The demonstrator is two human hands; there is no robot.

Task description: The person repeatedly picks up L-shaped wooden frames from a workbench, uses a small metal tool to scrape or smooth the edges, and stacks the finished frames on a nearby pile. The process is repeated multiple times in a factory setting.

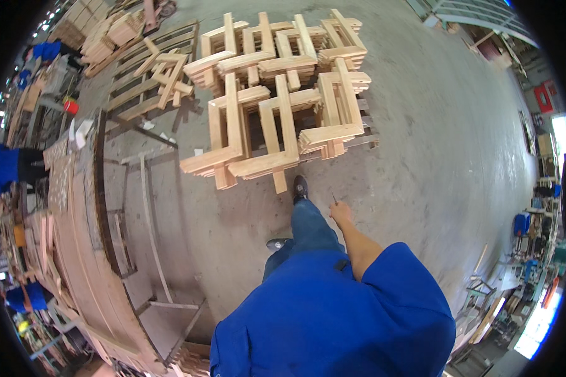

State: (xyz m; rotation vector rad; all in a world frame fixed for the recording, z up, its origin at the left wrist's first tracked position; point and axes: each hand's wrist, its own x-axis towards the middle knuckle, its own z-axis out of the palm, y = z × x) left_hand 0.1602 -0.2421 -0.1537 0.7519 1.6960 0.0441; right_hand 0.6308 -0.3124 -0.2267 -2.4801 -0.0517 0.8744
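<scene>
My right hand (341,213) hangs in front of me at the right of my legs, its fingers closed. A thin dark pointed thing (334,199) sticks out past the fingertips, too small to name. My left hand does not show; only the blue sleeve on that side is seen. Ahead of my feet stand stacks of pale wooden frames (283,103), set in two rows, their bars crossing at the corners. The nearest frame corner (258,164) lies just beyond my forward shoe, apart from my hand.
A long wooden workbench (85,251) with a metal underframe runs along my left. Farther left are people in blue (5,169). Loose wooden pieces lie on a slatted pallet (146,78) at the far left. Shelves and tools (522,276) line the right side.
</scene>
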